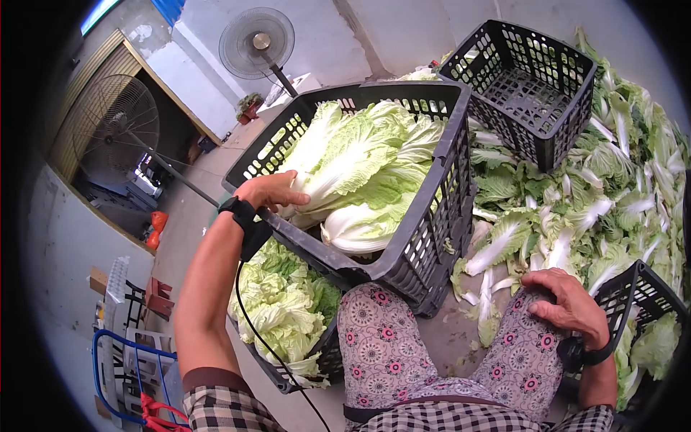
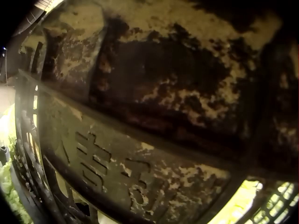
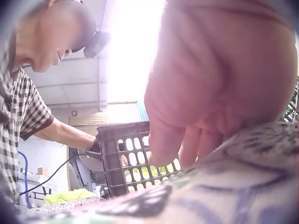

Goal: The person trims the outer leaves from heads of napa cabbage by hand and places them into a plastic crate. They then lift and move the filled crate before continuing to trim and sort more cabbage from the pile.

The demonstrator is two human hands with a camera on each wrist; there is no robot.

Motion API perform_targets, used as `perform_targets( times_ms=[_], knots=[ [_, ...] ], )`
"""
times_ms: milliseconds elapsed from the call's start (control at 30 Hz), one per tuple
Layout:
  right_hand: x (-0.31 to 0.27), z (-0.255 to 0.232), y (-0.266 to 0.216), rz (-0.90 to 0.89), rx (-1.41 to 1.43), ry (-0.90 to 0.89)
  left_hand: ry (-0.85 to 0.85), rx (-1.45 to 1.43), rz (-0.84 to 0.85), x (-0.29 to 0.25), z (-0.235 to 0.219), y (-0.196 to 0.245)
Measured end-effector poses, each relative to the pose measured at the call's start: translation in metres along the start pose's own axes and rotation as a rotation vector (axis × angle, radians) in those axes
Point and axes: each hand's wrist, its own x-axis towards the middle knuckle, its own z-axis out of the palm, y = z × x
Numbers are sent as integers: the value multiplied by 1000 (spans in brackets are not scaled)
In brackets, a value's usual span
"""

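Your checked shirt (image 1: 461,419) crosses the bottom of the head frame, nearest the camera, with your patterned trousers (image 1: 385,338) just above it. A broad spread of loose leaves (image 1: 576,216), pale green with white ribs, fills the right side. A large black crate (image 1: 360,272) stands at the centre, its near corner above your knees, holding cabbages (image 1: 374,223) that lie on their sides. In the left wrist view the crate's scuffed side, with raised characters, fills most of the frame.

A second crate (image 1: 547,147), also black, sits tilted on the leaves at the upper right. A third crate (image 1: 332,354) stands below and left of the large one, heaped with cabbage leaves (image 1: 281,309). A fourth crate (image 1: 622,297) shows at the right edge, with greens in it. Two fans (image 1: 115,129) stand at the upper left, one nearer the wall.

Your left hand (image 1: 272,190) is unclenched at the large crate's left rim, its visible fingers extended over the white end of a cabbage; whether they touch it, you cannot tell. Your right hand (image 1: 568,306) is relaxed, fingers loosely bent, resting on your right knee and holding nothing. Smallest are the dark wristbands (image 1: 241,210), one on each wrist.
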Motion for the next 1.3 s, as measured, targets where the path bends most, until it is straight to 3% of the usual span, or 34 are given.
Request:
perform_targets(
  times_ms=[67,167,300,500,600,800,900,1300],
  knots=[
    [1,-1,2,-1,-1,6,-44,-183,-38,-1,-5,-1],
    [1,0,6,-8,12,14,-102,-154,-57,-5,-11,4],
    [1,-1,7,-12,22,27,40,-104,91,2,-2,-7],
    [0,2,9,-26,13,49,-47,-315,56,-5,-4,0],
    [-1,3,10,-31,10,55,69,-385,76,-11,-1,3],
    [-3,2,5,-18,11,63,41,-295,182,-17,1,5],
    [-3,3,4,-20,4,70,20,-389,177,-22,2,10],
    [-3,3,1,-11,-38,67,418,-842,339,-65,-5,20]
  ],
)
